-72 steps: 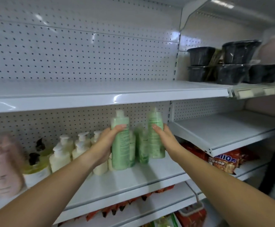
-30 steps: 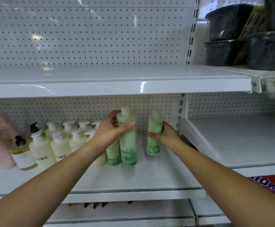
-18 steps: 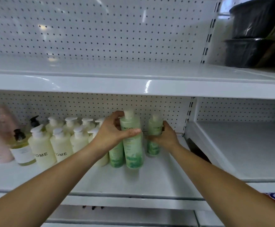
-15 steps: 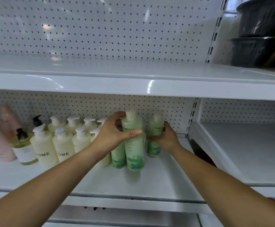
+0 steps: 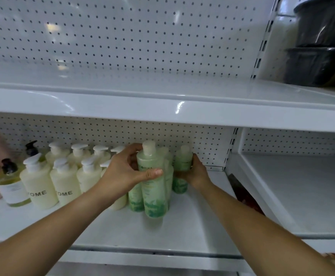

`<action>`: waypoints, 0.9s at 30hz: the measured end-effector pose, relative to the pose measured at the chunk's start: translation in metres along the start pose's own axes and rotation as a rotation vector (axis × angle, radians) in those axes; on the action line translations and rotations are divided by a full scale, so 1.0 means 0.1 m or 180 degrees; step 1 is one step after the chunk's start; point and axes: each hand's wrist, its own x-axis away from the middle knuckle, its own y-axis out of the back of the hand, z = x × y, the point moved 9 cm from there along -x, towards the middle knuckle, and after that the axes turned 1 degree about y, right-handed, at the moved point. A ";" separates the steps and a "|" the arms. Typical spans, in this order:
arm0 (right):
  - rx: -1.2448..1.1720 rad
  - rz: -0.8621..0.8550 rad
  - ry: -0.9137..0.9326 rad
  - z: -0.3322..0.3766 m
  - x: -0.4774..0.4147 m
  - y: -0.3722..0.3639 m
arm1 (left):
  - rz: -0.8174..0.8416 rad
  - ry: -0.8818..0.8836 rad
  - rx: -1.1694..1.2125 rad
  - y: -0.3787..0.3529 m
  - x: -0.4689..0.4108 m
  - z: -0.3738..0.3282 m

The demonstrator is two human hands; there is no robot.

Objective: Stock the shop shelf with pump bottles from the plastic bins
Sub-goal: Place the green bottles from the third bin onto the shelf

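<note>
Centre of frame, middle shelf (image 5: 192, 226). Left hand (image 5: 122, 172) wraps the front green bottle (image 5: 152, 188), thumb across its face. Right hand (image 5: 194, 174) cups the rear green bottle (image 5: 182, 162) near the pegboard. Both bottles are upright and hold pale green liquid. Left of frame: cream pump bottles (image 5: 63, 184), full. Upper right: stacked dark tubs (image 5: 318, 44), contents not discernible.

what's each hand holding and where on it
Left hand grips the front green bottle around its upper body; right hand holds the rear green bottle at mid-body.
</note>
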 end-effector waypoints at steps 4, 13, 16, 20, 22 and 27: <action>0.0067 0.0113 -0.0035 -0.08 -0.03 -0.01 | -0.0012 0.0022 -0.0038 -0.04 -0.01 -0.02; -0.0575 -0.0757 0.0307 0.29 0.30 0.63 | 0.0116 -0.0121 -0.0282 -0.32 -0.09 -0.22; -0.0830 -0.0712 0.0554 0.52 0.63 0.76 | 0.0140 -0.0159 -0.0348 -0.46 -0.10 -0.25; -0.1106 -0.0150 0.0718 0.60 1.19 0.58 | 0.0160 -0.0214 -0.0377 -0.61 -0.12 -0.29; -0.1050 0.0090 0.0674 0.49 1.34 0.43 | 0.0124 -0.0244 -0.0468 -0.67 -0.10 -0.33; -0.0118 0.0080 0.0533 0.40 1.45 0.31 | 0.0128 -0.0220 -0.0367 -0.81 -0.09 -0.30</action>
